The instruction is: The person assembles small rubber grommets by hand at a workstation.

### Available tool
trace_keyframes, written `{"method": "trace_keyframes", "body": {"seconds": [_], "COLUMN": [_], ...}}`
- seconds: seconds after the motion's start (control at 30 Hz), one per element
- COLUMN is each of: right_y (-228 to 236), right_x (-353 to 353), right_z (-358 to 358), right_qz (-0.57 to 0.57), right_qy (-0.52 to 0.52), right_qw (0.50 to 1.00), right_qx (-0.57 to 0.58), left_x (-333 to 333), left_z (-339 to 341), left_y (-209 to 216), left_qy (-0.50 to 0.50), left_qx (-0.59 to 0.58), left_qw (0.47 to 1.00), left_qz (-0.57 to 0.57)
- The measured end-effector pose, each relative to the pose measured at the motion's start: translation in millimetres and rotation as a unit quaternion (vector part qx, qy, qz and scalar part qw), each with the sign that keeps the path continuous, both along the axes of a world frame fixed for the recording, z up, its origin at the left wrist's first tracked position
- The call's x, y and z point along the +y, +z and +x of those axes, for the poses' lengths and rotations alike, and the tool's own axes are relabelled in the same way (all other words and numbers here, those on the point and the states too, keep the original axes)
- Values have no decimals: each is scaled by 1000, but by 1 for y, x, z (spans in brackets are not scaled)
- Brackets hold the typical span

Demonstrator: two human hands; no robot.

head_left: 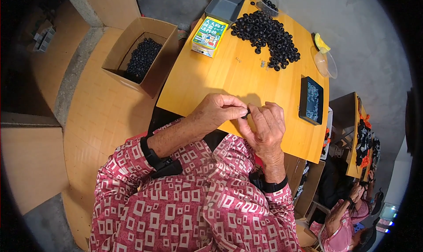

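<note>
Both hands meet over the near edge of the yellow wooden table [194,84]. My left hand [216,112] is closed, its thumb and forefinger pinching a small black piece [247,113]. My right hand [265,127] grips the same piece from the other side, thumb and forefinger against it. Fingers cover most of the piece, so its exact shape is hidden. Farther back lies a heap of black ring-like parts [264,33] with holes through them. To the right of my right hand is a black tray [303,97] of tiny silvery metal pieces.
A cardboard box [161,44] of small black parts stands left of the table. At the far end are a yellow-green carton [209,37], a grey bin [224,5] and a clear tub [268,4]. Another person [339,225] works at a second table, lower right.
</note>
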State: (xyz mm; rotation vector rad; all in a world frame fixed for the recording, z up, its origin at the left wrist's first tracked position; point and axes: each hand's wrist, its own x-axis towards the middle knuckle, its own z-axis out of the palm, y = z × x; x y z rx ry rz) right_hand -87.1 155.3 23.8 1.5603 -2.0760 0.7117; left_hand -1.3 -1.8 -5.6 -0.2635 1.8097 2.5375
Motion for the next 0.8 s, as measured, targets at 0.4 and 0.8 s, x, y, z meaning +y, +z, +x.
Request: {"method": "trace_keyframes", "body": {"seconds": [0.4,0.8], "right_y": [-1,-3], "right_x": [1,3], "right_z": [-2,-2], "right_qz": [-11,-19], "right_qy": [7,7], "right_qw": [1000,1000], "right_qx": [-5,-13], "left_x": [0,-3], "left_z": [-2,1], "left_y": [0,8], "left_qy": [22,-34], "left_qx": [-39,-25], "left_qw": [998,999], "left_qz": [-53,-31]}}
